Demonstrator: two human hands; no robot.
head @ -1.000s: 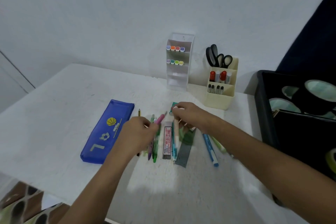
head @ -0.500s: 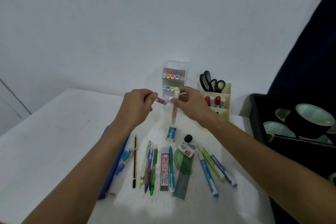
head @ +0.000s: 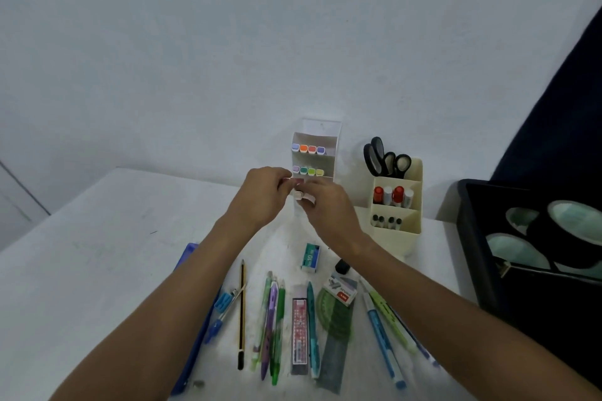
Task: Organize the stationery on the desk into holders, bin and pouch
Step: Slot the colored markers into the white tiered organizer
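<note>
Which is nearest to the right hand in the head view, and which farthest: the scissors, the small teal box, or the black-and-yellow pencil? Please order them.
From the right hand:
1. Small teal box, just below the wrist.
2. Scissors, in the cream holder to its right.
3. Black-and-yellow pencil, lower left, beside the blue pouch.

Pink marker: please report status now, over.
Both hands, left hand and right hand, pinch pink marker at clear holder. Not slotted yet. Nothing blocking.
</note>
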